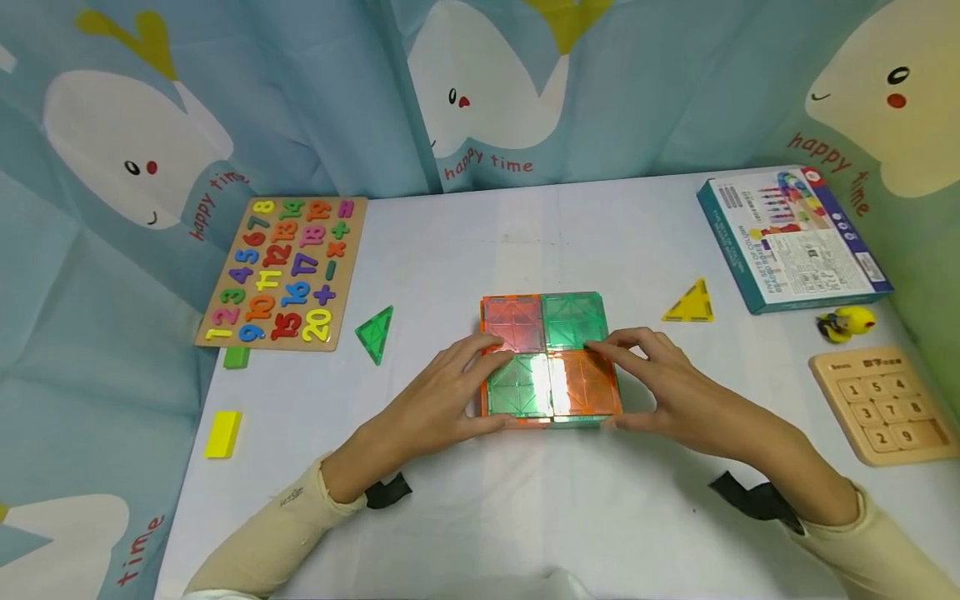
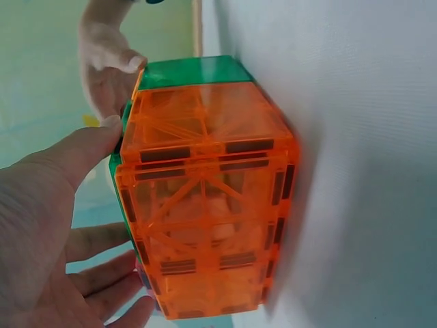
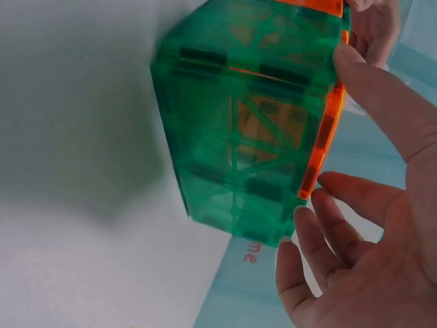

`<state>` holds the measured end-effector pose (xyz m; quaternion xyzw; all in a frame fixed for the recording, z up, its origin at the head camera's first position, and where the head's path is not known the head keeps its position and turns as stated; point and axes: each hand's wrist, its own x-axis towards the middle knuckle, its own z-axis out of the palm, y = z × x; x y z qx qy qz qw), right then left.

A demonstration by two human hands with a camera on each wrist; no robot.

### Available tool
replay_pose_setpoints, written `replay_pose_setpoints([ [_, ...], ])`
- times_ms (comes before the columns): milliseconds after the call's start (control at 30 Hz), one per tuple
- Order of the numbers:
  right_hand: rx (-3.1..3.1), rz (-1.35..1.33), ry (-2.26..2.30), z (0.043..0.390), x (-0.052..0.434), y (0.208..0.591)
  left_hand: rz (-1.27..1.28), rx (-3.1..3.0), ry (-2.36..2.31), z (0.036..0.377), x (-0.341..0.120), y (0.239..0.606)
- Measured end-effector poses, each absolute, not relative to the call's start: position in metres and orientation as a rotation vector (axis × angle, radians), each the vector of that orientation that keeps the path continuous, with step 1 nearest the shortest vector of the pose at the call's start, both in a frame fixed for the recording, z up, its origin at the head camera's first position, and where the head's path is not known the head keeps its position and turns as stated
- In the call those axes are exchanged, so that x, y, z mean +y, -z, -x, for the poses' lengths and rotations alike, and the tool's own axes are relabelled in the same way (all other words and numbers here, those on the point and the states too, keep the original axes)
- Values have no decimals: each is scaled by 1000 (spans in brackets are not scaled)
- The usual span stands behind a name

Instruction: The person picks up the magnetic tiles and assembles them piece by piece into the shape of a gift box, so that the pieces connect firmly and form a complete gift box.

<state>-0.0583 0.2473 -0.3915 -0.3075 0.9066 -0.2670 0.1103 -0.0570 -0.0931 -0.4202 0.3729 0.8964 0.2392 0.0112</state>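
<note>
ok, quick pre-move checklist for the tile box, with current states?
1. Left hand on the magnetic tile box, fingers on top, thumb at the near edge: ok.
2. Right hand holding the opposite side: ok.
3. Box resting on the white table: ok.
4. Top four panels flush, seams closed: ok.
5. Loose green triangle tile and yellow triangle tile apart from the box: ok.
6. Far side panels seated: cannot tell.
</note>
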Motion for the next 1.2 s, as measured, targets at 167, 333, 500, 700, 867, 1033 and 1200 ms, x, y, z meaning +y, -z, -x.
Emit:
replay_pose_setpoints([
  [167, 2690, 890, 786, 59, 247, 389, -1170, 2796, -726, 58, -93, 421],
  [333, 2688, 654, 819, 83, 265, 383, -1189, 2803, -705, 58, -94, 423],
  [500, 2724, 218, 600, 130, 302, 394, -1131, 2787, -718, 61, -98, 420],
  [700, 2661, -50, 222, 153, 325, 415, -675, 2925, -774, 86, -131, 415],
  [867, 2670, -50, 259, 159, 325, 420, -220, 2893, -624, 103, -172, 426],
  [1033, 2652, 70, 344, 165, 324, 416, -47, 2861, -489, 104, -198, 437],
  [1200, 2617, 89, 381, 169, 323, 413, -46, 2877, -451, 102, -206, 440],
])
